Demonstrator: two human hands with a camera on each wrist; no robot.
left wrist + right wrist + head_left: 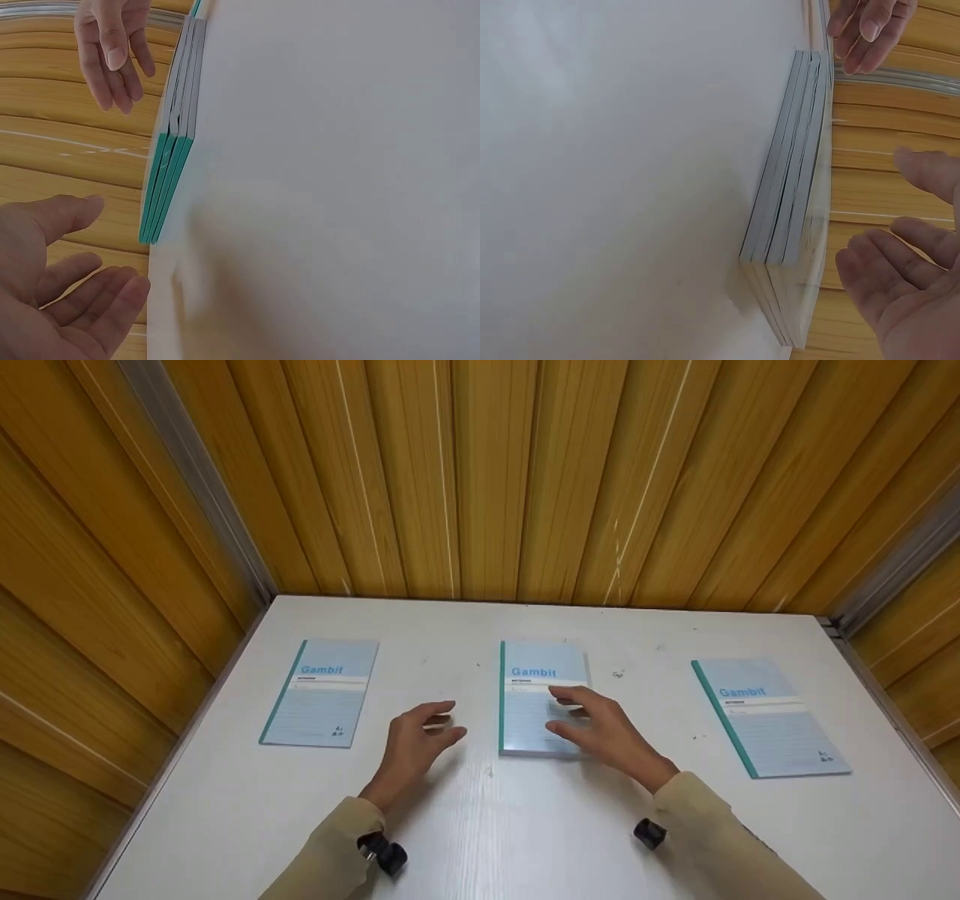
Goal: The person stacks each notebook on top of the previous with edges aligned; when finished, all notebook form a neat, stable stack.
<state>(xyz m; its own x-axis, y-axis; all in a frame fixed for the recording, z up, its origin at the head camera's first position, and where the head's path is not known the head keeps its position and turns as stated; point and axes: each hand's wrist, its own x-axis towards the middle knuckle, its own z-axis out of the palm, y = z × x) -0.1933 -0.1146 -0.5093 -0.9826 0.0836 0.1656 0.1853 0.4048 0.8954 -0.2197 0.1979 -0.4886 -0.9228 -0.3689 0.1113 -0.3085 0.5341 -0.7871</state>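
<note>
A small stack of several light-blue Gambit notebooks (529, 720) with green spines lies in the middle of the white table. My right hand (611, 731) hovers over the stack's right side, thumb and fingers spread apart and holding nothing. To the left of the stack, my left hand (416, 742) is held above the table, also with nothing between thumb and fingers. The left wrist view shows the green spines of the stack (166, 187) beyond the left hand (67, 285). In the right wrist view, the stacked page edges (787, 165) stand beside the right hand (907, 277).
Another Gambit notebook (322, 705) lies at the table's left, and one more notebook (780, 735) lies slanted at the right. Yellow wood-look panels (487, 480) rise behind the white table (465, 840) and along both sides.
</note>
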